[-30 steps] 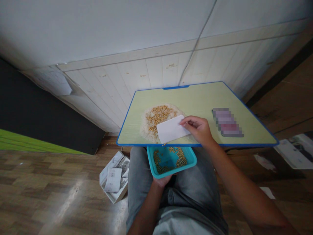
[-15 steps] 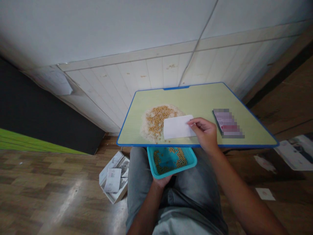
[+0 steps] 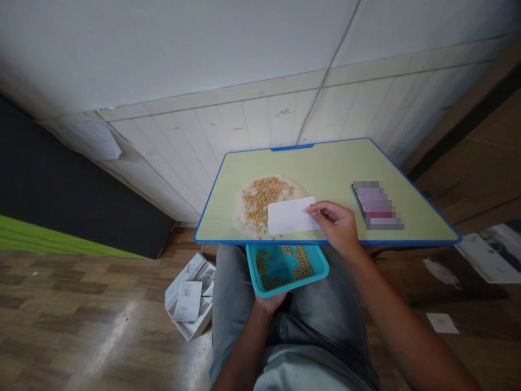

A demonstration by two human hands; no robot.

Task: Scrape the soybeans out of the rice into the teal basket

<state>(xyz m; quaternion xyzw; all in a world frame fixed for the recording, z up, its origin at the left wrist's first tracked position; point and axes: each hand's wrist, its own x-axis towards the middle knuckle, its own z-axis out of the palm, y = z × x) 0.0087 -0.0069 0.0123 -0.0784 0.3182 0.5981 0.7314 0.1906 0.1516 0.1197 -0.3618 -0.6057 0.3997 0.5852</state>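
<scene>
My right hand (image 3: 338,228) pinches a white card (image 3: 290,216) by its right end and holds it flat over the near side of a pile of white rice mixed with yellow beans (image 3: 264,196) on the green lap table (image 3: 325,168). A few loose beans lie by the card's lower edge. My left hand (image 3: 269,300) supports a turquoise tray (image 3: 286,266) from below, just under the table's front edge. Several yellow beans lie inside the tray.
A blurred-out flat pink object (image 3: 376,205) lies on the table's right side. An open box of papers (image 3: 190,296) sits on the wooden floor at my left. Loose papers (image 3: 486,255) lie on the floor at right. A white panelled wall stands behind the table.
My right hand first carried the card right and away from the front edge, then slid it back a little to the left. The tray and my left hand stayed put.
</scene>
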